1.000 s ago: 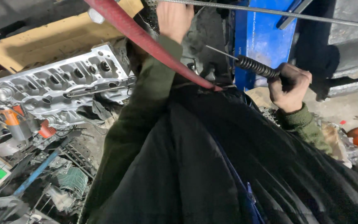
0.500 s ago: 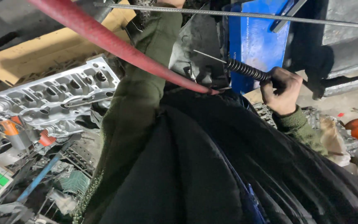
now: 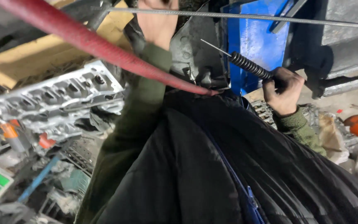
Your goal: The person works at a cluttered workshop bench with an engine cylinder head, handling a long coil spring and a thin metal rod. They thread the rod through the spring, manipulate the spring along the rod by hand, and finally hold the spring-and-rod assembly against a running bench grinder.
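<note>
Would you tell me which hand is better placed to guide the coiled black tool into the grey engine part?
Probably the right hand: it grips the coiled black tool, whose thin tip points at the grey engine part. The left hand is raised above, partly out of view.

Left arm: stretched up and forward, olive-green sleeve, wrist bare.
Left hand (image 3: 157, 18): at top edge, partly cut off; grip cannot be told.
Right arm: bent, green knitted cuff.
Right hand (image 3: 284, 92): fingers curled tight, fist closed.

Two hands: left hand (image 3: 156, 20), right hand (image 3: 284, 91); one coiled spring tool (image 3: 249, 66); one red hose (image 3: 88, 41); one cylinder head (image 3: 54, 99).
</note>
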